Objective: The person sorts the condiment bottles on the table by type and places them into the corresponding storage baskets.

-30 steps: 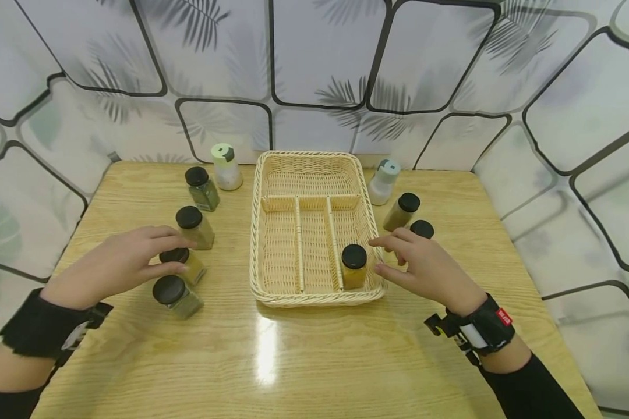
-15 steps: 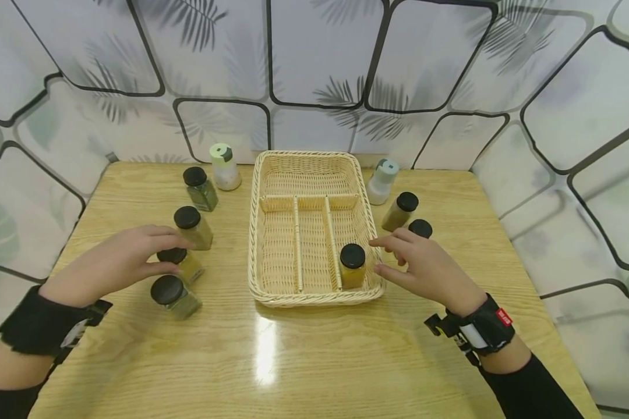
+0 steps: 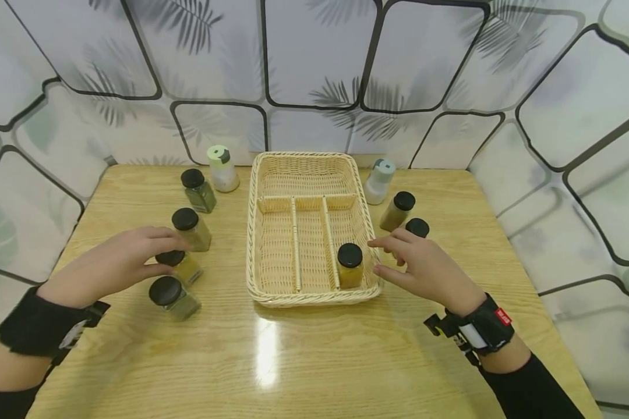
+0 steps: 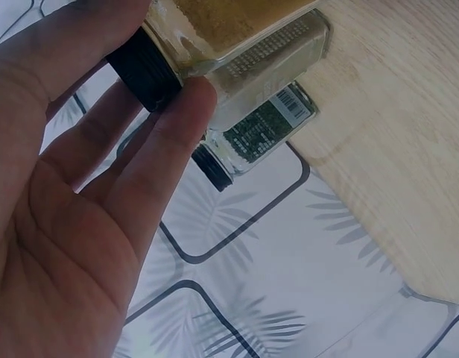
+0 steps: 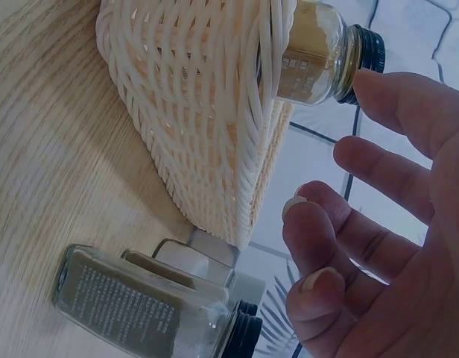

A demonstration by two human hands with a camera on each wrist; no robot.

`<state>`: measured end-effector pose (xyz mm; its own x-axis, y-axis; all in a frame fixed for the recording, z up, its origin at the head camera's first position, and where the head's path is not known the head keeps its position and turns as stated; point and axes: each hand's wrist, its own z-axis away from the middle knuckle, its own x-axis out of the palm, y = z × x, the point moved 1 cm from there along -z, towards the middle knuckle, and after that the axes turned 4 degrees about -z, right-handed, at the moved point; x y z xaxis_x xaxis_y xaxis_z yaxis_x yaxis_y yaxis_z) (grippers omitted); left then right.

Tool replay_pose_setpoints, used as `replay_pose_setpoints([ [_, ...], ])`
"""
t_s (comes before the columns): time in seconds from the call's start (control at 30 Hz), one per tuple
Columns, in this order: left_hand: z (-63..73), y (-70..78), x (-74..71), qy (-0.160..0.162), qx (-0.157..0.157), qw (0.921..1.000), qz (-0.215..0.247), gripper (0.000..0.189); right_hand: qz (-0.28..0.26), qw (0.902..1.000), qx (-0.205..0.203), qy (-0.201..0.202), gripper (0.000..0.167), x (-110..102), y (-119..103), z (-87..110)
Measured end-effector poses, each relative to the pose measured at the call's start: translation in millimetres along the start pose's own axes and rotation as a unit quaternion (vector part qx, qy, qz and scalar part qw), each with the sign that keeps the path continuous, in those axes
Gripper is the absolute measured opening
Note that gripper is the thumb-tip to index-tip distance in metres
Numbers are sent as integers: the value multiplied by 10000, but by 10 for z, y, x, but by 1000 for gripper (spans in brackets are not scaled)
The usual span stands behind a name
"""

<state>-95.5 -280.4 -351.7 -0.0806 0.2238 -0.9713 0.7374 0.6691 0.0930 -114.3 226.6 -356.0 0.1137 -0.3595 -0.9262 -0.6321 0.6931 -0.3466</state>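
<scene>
My left hand (image 3: 128, 256) is at a spice jar of yellow powder (image 3: 188, 269), its thumb and fingers on either side of the black lid (image 4: 144, 67), pinching it. In front of that jar stands another black-lidded jar (image 3: 174, 298); behind it is a jar of pale powder (image 3: 196, 234). My right hand (image 3: 424, 262) hovers at the right rim of the wicker basket (image 3: 288, 301), fingers loosely bent and holding nothing. Inside the basket's right front compartment stands a jar of orange-yellow powder (image 3: 350, 274); the right wrist view shows my thumb close to its lid (image 5: 367, 63).
A green-herb jar (image 3: 201, 196) and a green-capped shaker (image 3: 223, 171) stand at the back left. Right of the basket are a blue-capped shaker (image 3: 378, 183), a brown-powder jar (image 3: 396, 212) and a jar (image 3: 417, 227) partly hidden by my right hand. Patterned fabric (image 3: 314, 52) surrounds the table (image 3: 314, 361).
The head view has shifted slightly, so the basket and jars appear a little further left. Both hands keep almost the same pose and place.
</scene>
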Motion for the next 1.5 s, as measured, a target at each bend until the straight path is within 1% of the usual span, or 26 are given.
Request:
replay_pose_setpoints([
  [0.2, -9, 3, 3, 98, 182, 9998, 23, 50, 12, 10000, 41, 13, 44, -12, 4, 23],
  [0.47, -52, 21, -7, 82, 228, 9997, 49, 51, -58, 10000, 29, -10, 44, -26, 17, 51],
  [0.6, -94, 31, -32, 92, 279, 9995, 84, 54, -64, 10000, 46, -4, 45, -35, 28, 65],
  [0.83, -176, 56, -71, 192, 491, 9986, 19, 50, -20, 9999, 112, 24, 46, -37, 47, 99],
  [0.97, -232, 111, -127, 217, 558, 9982, -14, 49, -12, 9999, 106, 77, 46, -36, 56, 118],
  [1.17, -323, 220, -230, 46, 472, 9989, 35, 47, 7, 9999, 114, 126, 45, -32, 63, 149],
  [1.27, -360, 285, -276, -25, 430, 9991, -23, 47, -10, 9999, 102, 125, 45, -26, 70, 170],
  [1.4, -394, 367, -336, -57, 413, 9990, -157, 50, -33, 9999, 76, 124, 44, -20, 68, 188],
  [1.5, -425, 415, -376, -33, 425, 9990, -148, 50, -43, 9999, 93, 111, 44, -17, 60, 201],
])
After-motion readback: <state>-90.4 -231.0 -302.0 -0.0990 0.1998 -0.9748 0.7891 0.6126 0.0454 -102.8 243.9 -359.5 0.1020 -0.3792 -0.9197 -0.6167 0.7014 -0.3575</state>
